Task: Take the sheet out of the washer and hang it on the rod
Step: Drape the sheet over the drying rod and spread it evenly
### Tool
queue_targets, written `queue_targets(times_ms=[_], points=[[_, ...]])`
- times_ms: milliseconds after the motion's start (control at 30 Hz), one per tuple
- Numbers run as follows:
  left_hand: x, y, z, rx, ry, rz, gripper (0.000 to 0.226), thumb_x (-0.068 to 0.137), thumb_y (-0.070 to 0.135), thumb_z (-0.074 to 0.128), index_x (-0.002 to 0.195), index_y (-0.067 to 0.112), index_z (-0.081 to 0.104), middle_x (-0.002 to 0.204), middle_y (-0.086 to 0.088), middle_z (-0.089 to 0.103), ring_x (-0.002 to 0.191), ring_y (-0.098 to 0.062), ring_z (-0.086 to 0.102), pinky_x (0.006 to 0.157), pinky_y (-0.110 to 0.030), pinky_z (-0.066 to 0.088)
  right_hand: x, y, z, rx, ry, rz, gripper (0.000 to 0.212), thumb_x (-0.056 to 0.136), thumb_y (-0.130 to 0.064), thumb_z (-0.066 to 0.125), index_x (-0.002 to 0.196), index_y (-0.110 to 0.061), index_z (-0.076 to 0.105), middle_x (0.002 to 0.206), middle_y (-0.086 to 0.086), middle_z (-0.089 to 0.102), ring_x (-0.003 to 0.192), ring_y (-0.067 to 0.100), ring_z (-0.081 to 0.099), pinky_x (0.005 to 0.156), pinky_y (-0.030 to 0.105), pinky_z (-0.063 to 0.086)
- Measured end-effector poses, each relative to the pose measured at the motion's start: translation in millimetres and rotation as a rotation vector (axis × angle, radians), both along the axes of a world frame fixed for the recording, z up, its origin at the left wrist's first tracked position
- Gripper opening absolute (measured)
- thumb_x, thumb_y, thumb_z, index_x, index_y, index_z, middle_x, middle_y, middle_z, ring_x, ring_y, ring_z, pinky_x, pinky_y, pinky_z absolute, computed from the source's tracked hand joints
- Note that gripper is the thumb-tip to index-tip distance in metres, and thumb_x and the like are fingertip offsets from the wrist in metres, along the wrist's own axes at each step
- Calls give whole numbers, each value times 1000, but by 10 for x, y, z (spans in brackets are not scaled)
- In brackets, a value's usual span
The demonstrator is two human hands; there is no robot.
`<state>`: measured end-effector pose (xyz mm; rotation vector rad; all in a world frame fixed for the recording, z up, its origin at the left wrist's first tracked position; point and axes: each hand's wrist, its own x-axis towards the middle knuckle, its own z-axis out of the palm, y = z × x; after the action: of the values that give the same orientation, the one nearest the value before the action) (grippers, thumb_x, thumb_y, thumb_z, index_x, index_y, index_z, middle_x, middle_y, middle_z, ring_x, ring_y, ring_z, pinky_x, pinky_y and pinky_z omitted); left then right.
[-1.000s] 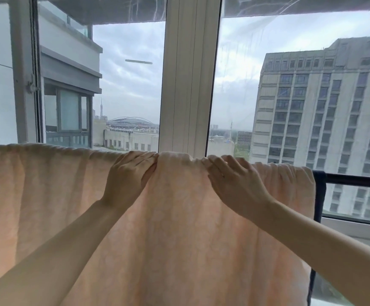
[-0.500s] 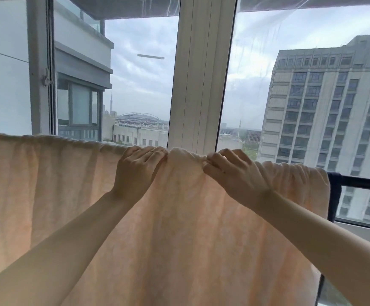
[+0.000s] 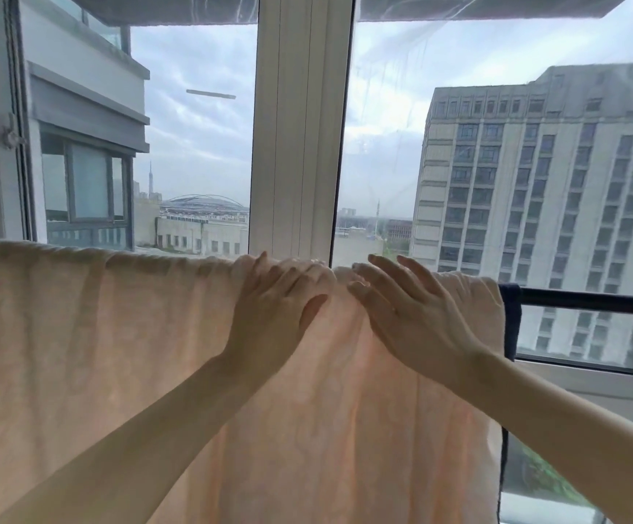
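A pale peach sheet (image 3: 99,353) hangs draped over a dark horizontal rod (image 3: 591,298) in front of the window and covers most of the rod's length. My left hand (image 3: 273,312) lies with straight fingers on the sheet's top fold, near the middle. My right hand (image 3: 409,312) is beside it with fingers spread and straight, at the top fold or just off it. Neither hand grips the cloth. The washer is out of view.
A white window post (image 3: 299,126) stands right behind the rod. A dark blue cloth edge (image 3: 511,319) hangs at the sheet's right end. Bare rod runs on to the right. Glass and tall buildings lie beyond.
Both hands have let go of the sheet's top fold and straightened their fingers. The view has shifted slightly to the left.
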<state>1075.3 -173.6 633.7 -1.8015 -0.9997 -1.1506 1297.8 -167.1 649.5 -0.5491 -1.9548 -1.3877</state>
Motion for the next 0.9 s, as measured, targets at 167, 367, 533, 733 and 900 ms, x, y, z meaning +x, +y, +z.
queue_targets(times_ms=[167, 367, 533, 733, 900], points=[[52, 56, 108, -22, -89, -76, 18, 93, 27, 60, 104, 20, 72, 102, 8, 71, 96, -16, 64, 96, -30, 40, -244, 58, 63, -56, 61, -5, 29, 94, -10, 54, 121, -6, 63, 123, 9, 63, 115, 27, 59, 99, 45, 45], [315, -6, 192, -168, -205, -193, 28, 97, 34, 47, 91, 18, 68, 88, 8, 68, 78, -14, 65, 69, -33, 51, 37, -28, 93, -160, 175, -137, 31, 95, -25, 50, 116, -6, 63, 103, 4, 67, 91, 25, 65, 80, 40, 51], [902, 13, 234, -216, -250, -343, 25, 97, 27, 47, 91, 13, 67, 88, 3, 67, 73, -18, 64, 68, -35, 51, 298, -203, 118, -218, 275, -234, 34, 89, -15, 59, 121, -4, 61, 104, 6, 66, 93, 28, 65, 81, 42, 51], [1164, -3, 314, -320, -223, -502, 23, 98, 24, 51, 97, 10, 69, 94, 0, 67, 83, -15, 64, 75, -27, 50, 487, -290, 154, -325, 366, -381, 28, 94, -27, 44, 107, -10, 62, 94, 5, 65, 82, 28, 65, 73, 41, 50], [545, -84, 402, -304, -166, -492, 22, 98, 21, 52, 103, 11, 71, 100, 3, 70, 92, -6, 63, 82, -20, 49, 179, -391, 229, -404, 362, -298, 41, 91, -31, 31, 116, -11, 58, 104, 5, 64, 92, 27, 62, 77, 40, 50]])
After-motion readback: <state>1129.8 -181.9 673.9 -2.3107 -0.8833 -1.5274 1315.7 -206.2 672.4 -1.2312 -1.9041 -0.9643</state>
